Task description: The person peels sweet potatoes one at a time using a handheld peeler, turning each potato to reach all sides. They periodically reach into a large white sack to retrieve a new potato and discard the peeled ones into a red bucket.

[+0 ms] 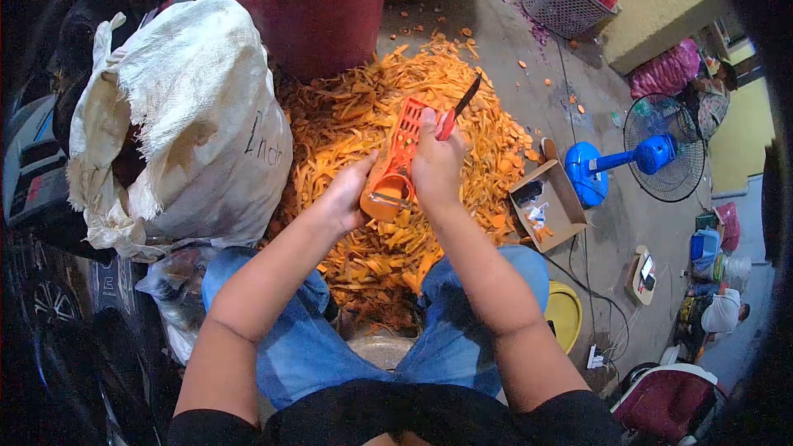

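My left hand (351,192) is closed around a thick peeled carrot (378,208), which is partly covered by the tool over it. My right hand (438,167) grips a red-orange plastic peeler (407,125) with a perforated handle; its looped head and metal blade lie against the carrot. A knife (467,99) with a red handle and dark blade is also in my right hand, pointing up and away. Below both hands spreads a large heap of orange peelings (487,149).
A white woven sack (198,116) stands at left, a dark red tub (310,12) behind the heap. At right are an open cardboard box (570,206), a blue fan (586,173), cables and a yellow lid (563,318). A grey basket (570,4) stands far back.
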